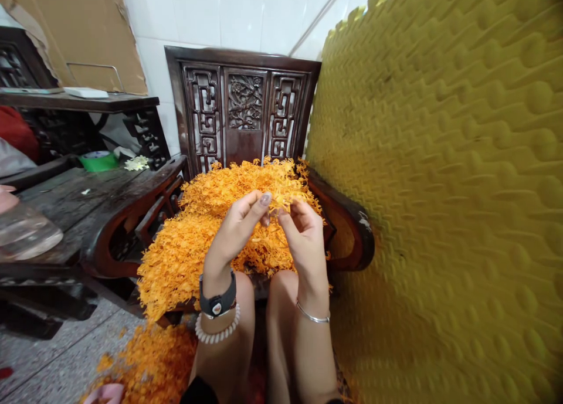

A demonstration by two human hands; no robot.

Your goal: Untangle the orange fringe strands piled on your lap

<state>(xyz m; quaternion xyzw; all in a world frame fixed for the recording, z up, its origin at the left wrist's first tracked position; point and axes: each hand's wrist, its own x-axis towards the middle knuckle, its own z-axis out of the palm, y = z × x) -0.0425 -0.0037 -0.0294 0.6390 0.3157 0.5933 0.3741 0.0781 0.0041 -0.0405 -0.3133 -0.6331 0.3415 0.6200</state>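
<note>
A big heap of orange, frilly flower-like pieces (176,257) covers the seat of a dark carved wooden chair (244,149). Above its right part, my left hand (240,225) and my right hand (305,231) come close together, fingers bent. Between their fingertips is a yellow-orange frilly piece (284,196), pinched from both sides. Its outline blends into the heap behind, so its exact shape is hard to make out.
A yellow textured foam mat (440,187) stands upright along the right. At left, a dark wooden table (53,216) bears a green tape roll (99,161) and a clear plastic container (26,228). More orange pieces (153,357) lie on the floor beside a pink object (104,393).
</note>
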